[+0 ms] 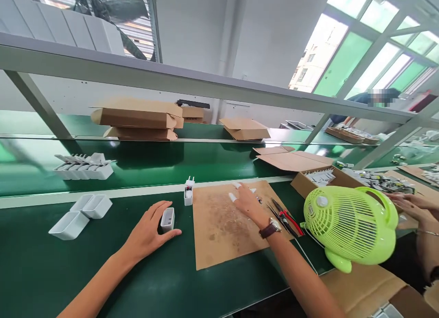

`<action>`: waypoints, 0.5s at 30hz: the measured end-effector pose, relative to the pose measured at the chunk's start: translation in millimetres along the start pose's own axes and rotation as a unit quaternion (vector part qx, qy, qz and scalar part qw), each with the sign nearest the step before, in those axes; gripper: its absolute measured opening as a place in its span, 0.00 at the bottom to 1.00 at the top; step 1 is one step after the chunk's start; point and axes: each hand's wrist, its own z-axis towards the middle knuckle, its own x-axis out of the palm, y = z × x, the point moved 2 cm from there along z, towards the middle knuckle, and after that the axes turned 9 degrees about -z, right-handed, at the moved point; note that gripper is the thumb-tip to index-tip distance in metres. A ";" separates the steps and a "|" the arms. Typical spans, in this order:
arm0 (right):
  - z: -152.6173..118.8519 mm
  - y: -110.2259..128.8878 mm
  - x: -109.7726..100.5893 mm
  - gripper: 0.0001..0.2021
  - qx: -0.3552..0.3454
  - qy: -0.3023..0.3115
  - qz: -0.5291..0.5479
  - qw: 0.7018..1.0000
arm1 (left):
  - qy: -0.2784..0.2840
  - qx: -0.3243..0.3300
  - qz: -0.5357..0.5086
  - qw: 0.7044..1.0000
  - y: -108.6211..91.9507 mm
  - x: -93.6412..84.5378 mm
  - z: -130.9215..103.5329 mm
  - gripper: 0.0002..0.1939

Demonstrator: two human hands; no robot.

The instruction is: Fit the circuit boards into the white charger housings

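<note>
My left hand lies open on the bench, its thumb and fingers spread around a small white charger housing with slots in its top. Over a brown cardboard sheet my right hand reaches with fingers apart, white covers on some fingertips. Small parts lie beside that hand, partly hidden. Between the hands, at the sheet's left edge, stands a white charger with plug pins. Pliers with red-and-black handles and tweezers lie right of my right hand.
Several white housings sit at left; a row of chargers stands behind. A green fan occupies the right, near a co-worker's hands. Open boxes and circuit parts lie behind it. A shelf beam crosses above.
</note>
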 end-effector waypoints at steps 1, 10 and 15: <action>-6.5 -12.0 -7.4 0.13 0.030 0.008 -0.024 0.999 | 0.004 -0.005 -0.004 1.000 1.5 -1.7 -3.5 0.36; -33.4 -34.2 -28.5 0.06 0.138 0.057 -0.105 0.983 | 0.040 -0.009 -0.036 0.999 -6.1 -0.4 -10.1 0.36; -33.7 14.6 -23.9 0.07 0.087 0.037 -0.044 0.995 | 0.039 0.013 -0.030 0.999 -4.9 4.0 -14.9 0.35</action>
